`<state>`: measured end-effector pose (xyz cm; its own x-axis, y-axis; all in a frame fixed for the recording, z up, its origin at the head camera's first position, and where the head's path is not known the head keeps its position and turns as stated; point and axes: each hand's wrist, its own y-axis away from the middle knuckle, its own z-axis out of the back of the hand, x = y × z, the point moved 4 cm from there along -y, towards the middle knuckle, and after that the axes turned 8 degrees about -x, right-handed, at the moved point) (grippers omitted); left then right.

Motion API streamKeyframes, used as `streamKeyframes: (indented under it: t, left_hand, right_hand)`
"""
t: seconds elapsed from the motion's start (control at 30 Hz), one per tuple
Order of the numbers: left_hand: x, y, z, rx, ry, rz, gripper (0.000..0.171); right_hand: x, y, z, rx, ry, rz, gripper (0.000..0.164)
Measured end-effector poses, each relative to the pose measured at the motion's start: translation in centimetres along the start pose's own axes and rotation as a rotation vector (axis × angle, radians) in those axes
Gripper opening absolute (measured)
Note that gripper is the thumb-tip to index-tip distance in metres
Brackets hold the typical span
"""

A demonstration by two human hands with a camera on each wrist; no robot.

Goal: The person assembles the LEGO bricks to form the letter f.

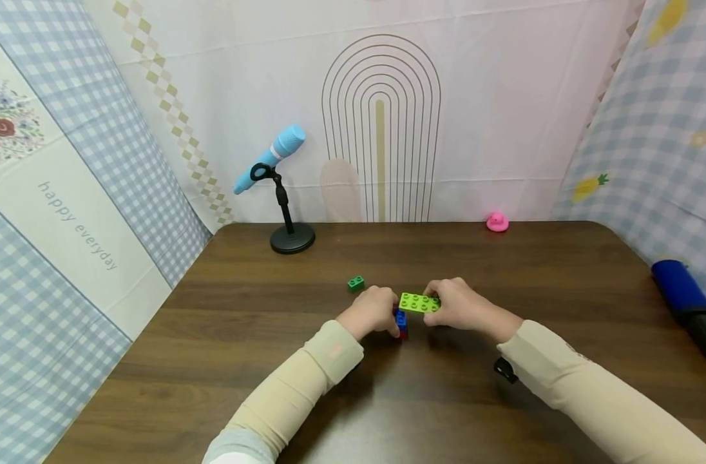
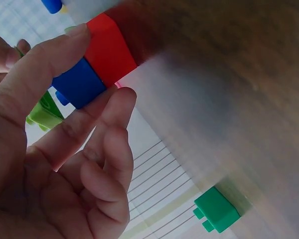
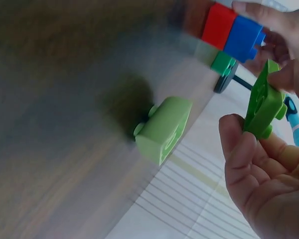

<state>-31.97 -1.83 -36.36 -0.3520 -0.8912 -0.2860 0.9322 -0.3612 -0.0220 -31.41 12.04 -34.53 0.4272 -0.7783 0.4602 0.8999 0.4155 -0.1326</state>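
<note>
My left hand [image 1: 376,310] pinches a stack of two toy bricks between thumb and fingers. The blue brick [image 2: 80,82] sits on top of the red brick [image 2: 109,47], which stands on the table. A lime green brick [image 1: 418,303] with two rows of studs is pinched by my right hand [image 1: 460,304], tilted in the right wrist view. It is held just above and right of the blue brick, its hollow underside partly showing. Another light green brick [image 3: 164,130] lies on its side on the table below my right hand, hidden in the head view.
Beyond my left hand lies a small green brick [image 1: 355,283] on the brown table [image 1: 243,361]. At the back stand a blue toy microphone [image 1: 277,151] on a black stand [image 1: 292,238] and a pink duck [image 1: 496,222]. A blue and black object [image 1: 686,296] is at the right edge.
</note>
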Motion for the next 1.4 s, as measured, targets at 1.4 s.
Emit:
streamKeyframes:
  t: [1.4]
  left_hand:
    - [-0.3, 0.2, 1.4, 0.039, 0.044, -0.013, 0.037]
  right_hand:
    - [1.3, -0.7, -1.7, 0.088, -0.021, 0.14, 0.022]
